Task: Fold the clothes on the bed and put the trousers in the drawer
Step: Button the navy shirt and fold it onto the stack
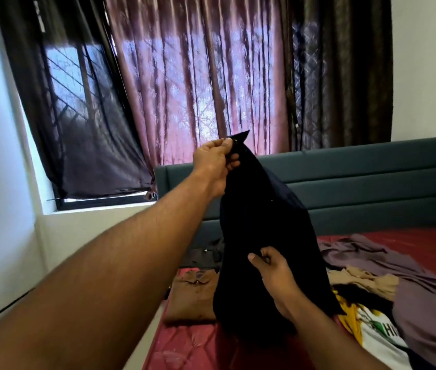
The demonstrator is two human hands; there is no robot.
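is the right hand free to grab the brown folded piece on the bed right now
Probably not yet: the right hand pinches the dark garment, which the left hand holds up, and that cloth hangs between it and the brown folded garment.

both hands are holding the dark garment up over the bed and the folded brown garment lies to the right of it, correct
Not quite. In the head view the left hand and right hand do hold the dark garment up over the bed, but the folded brown garment lies to its left.
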